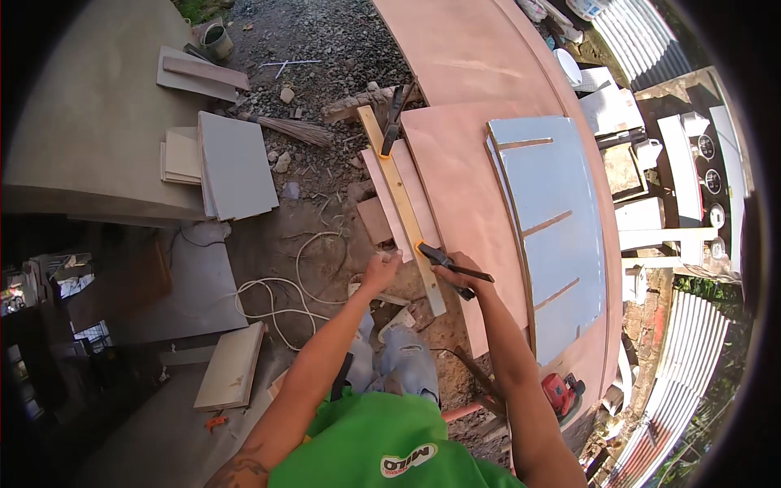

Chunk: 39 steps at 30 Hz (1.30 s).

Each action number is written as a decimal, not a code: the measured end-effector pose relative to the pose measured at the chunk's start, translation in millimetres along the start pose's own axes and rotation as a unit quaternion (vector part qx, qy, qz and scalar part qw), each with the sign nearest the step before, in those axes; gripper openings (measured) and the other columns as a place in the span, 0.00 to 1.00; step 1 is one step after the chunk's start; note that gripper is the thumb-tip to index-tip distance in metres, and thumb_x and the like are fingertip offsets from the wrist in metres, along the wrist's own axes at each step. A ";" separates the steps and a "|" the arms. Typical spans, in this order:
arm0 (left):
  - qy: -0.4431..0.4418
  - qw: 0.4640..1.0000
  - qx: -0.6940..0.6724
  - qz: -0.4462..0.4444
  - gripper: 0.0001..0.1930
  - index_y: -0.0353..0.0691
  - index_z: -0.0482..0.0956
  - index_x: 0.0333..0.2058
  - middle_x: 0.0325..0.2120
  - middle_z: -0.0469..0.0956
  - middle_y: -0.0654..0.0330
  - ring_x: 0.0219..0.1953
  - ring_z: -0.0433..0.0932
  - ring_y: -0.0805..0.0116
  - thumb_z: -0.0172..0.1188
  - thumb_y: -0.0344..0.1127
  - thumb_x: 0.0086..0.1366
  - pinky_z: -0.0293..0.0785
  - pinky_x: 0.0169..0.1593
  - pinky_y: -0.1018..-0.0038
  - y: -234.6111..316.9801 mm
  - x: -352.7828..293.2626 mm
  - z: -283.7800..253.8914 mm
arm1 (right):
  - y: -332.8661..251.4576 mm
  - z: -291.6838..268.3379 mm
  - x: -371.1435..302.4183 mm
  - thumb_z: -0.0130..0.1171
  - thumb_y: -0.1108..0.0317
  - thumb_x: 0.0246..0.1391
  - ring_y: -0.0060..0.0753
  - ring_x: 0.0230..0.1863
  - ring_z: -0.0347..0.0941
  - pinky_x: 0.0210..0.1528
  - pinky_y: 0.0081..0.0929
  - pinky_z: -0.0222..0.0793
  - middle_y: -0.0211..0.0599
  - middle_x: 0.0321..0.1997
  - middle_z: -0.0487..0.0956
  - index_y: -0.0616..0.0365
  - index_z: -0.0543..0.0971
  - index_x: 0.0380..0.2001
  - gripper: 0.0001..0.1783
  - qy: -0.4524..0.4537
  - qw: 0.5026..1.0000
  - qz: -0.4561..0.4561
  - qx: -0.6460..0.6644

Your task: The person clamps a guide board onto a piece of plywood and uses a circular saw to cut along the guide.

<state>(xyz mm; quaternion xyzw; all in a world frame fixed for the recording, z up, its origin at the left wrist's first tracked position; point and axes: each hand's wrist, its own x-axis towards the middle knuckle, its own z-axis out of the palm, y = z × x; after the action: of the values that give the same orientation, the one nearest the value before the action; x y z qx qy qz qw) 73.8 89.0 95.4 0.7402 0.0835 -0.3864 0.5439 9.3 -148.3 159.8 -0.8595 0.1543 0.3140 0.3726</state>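
Note:
My right hand [465, 275] is closed around a black bar clamp [437, 255] with orange pads. One of its pads rests on a long yellowish straightedge bar [400, 193]. A second black clamp [392, 130] sits on the bar's far end. Beneath the bar lies a narrow pinkish plywood strip [415, 183], along the left side of a larger plywood sheet [476, 187]. My left hand [381, 272] is closed, its fingertips at the strip's near left corner. What those fingers hold, if anything, is hidden.
A light-blue panel [557, 195] with wooden strips lies on the sheet. Near my right forearm is a red power tool [561, 394]. A pale cord [281, 285] loops over the ground at left. Boards [236, 167] lean against a low wall, with a broom [293, 130] beside them.

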 end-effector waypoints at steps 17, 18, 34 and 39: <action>0.256 0.934 0.012 -0.247 0.24 0.39 0.70 0.34 0.23 0.76 0.57 0.18 0.76 0.68 0.56 0.58 0.64 0.72 0.18 0.73 -243.8 -290.3 -213.3 | 19.6 15.7 11.1 0.67 0.44 0.37 0.34 0.29 0.74 0.36 0.34 0.70 0.39 0.25 0.78 0.61 0.81 0.31 0.28 -0.065 0.995 0.001 0.076; 0.251 0.934 0.018 -0.256 0.24 0.39 0.69 0.33 0.24 0.76 0.57 0.19 0.77 0.68 0.56 0.59 0.64 0.73 0.19 0.72 -247.1 -305.9 -208.0 | 27.1 16.9 15.1 0.66 0.45 0.38 0.35 0.29 0.74 0.35 0.35 0.70 0.41 0.25 0.78 0.61 0.80 0.31 0.28 -0.052 0.996 0.015 0.069; 0.124 0.932 0.113 -0.320 0.27 0.34 0.75 0.27 0.20 0.77 0.56 0.17 0.76 0.68 0.57 0.59 0.64 0.74 0.20 0.69 -255.1 -365.8 -183.4 | 3.0 4.8 -9.7 0.55 0.54 0.43 0.59 0.40 0.77 0.42 0.47 0.72 0.59 0.37 0.80 0.63 0.77 0.36 0.23 -0.008 0.998 -0.048 -0.027; 0.111 0.947 0.300 -0.039 0.26 0.31 0.79 0.24 0.19 0.78 0.53 0.25 0.78 0.67 0.62 0.55 0.60 0.72 0.31 0.69 -150.4 -186.1 -177.5 | 2.3 3.7 7.0 0.57 0.56 0.39 0.54 0.32 0.77 0.37 0.43 0.72 0.57 0.30 0.80 0.66 0.78 0.28 0.21 -0.034 0.995 -0.064 -0.064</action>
<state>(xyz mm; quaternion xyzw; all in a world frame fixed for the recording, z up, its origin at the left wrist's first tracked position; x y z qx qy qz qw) -50.4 358.0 126.9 0.9033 0.0525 -0.3304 0.2687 11.8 -147.4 152.0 -0.8786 0.0658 0.3281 0.3408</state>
